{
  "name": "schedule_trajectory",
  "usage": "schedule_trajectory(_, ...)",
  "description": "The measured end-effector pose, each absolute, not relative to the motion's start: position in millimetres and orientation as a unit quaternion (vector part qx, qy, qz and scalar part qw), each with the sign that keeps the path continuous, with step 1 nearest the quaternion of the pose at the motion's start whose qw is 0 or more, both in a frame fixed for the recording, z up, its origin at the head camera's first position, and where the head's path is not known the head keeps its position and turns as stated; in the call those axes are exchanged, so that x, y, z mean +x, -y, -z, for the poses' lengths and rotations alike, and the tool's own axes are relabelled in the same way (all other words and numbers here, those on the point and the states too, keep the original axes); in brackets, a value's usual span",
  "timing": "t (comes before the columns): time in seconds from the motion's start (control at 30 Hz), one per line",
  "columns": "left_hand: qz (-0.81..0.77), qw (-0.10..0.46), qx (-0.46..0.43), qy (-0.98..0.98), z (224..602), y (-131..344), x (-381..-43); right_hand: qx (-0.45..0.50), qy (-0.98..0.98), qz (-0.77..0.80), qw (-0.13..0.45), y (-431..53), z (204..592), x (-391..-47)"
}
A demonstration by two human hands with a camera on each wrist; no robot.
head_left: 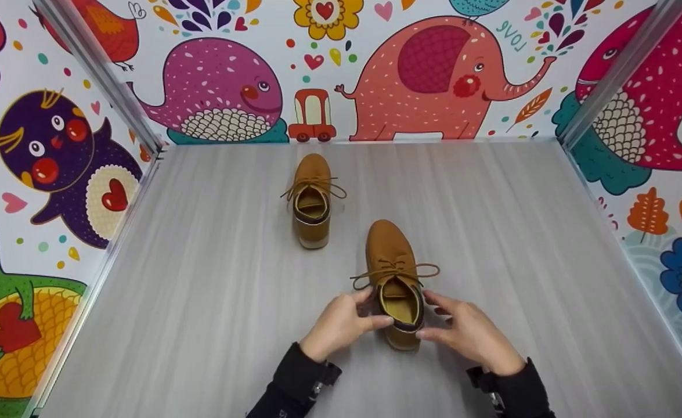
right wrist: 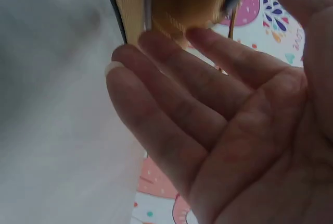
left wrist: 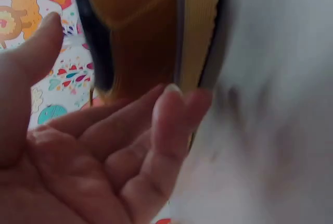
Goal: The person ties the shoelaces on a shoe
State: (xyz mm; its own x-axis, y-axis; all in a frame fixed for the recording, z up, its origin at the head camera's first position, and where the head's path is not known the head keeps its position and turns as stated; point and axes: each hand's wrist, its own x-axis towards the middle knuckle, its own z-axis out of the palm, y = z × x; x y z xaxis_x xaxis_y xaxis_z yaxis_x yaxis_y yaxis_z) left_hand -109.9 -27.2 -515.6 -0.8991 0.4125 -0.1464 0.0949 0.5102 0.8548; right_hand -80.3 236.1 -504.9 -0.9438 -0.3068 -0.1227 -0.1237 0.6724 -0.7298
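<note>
A tan lace-up shoe stands upright on the floor, toe pointing away from me, its laces tied in a bow. My left hand is at its left side near the heel, the thumb overlapping the dark padded collar. In the left wrist view, fingertips lie right at the shoe's side and sole, with the thumb spread apart. My right hand is along the right side, thumb close to the heel. The right wrist view shows its long fingers nearly straight beside the ribbed sole edge.
The matching tan shoe stands farther off to the left, also toe-away with tied laces. Pale wood-grain flooring lies beneath both. Cartoon-printed panels wall in the back and sides, with metal corner posts.
</note>
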Motion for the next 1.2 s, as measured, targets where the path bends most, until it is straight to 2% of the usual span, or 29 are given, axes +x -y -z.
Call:
schedule_trajectory(0.2, -0.477, 0.156, 0.172, -0.848, 519, 12, -115, -0.115, -0.905, 0.391, 0.122, -226, 509, -79)
schedule_trajectory(0.4, -0.508, 0.152, 0.164, -0.832, 520, 2, -135, -0.123, -0.91, 0.38, 0.113, -228, 507, -99)
schedule_trajectory(0.7, -0.512, 0.156, 0.129, -0.835, 517, -25, -195, -0.154, -0.91, 0.373, 0.1, -242, 504, -165)
schedule_trajectory(0.97, -0.502, 0.154, 0.12, -0.842, 508, -41, -265, -0.124, -0.909, 0.384, 0.103, -246, 499, -233)
schedule_trajectory(1.2, -0.529, 0.16, 0.086, -0.829, 511, -53, -290, -0.133, -0.919, 0.356, 0.104, -252, 499, -265)
